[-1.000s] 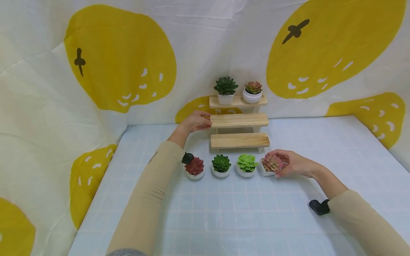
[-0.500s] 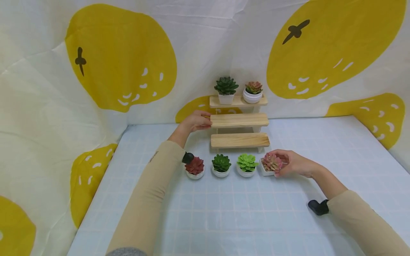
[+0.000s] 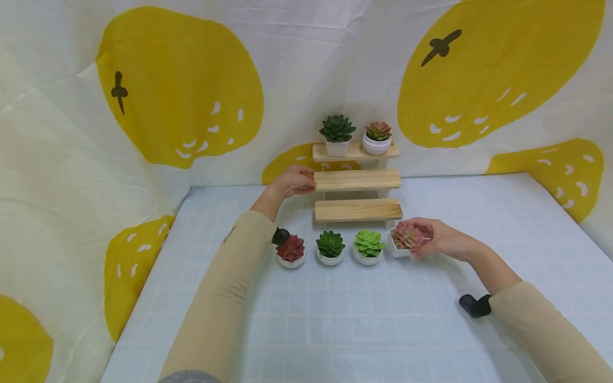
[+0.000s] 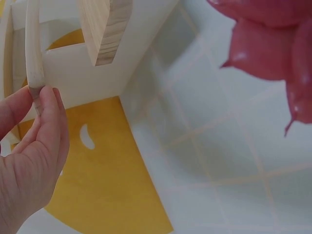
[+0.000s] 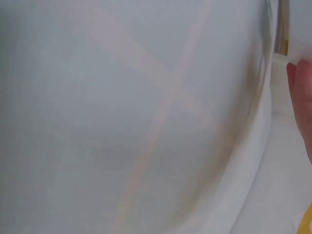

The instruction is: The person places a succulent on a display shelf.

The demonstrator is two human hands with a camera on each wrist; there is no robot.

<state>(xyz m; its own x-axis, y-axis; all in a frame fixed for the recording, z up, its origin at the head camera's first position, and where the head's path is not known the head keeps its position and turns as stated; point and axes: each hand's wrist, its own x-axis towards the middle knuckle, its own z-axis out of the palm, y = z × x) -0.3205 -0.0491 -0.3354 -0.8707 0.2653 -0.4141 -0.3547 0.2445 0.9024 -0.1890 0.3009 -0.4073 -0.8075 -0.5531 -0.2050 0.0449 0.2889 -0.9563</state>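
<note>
Head view — right hand (image 3: 442,239) grips pink succulent pot (image 3: 405,240), seemingly lifted.

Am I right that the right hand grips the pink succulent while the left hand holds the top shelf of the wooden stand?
Not quite. In the head view the left hand holds the middle shelf, not the top one. The right hand does grip the pink succulent.
</note>
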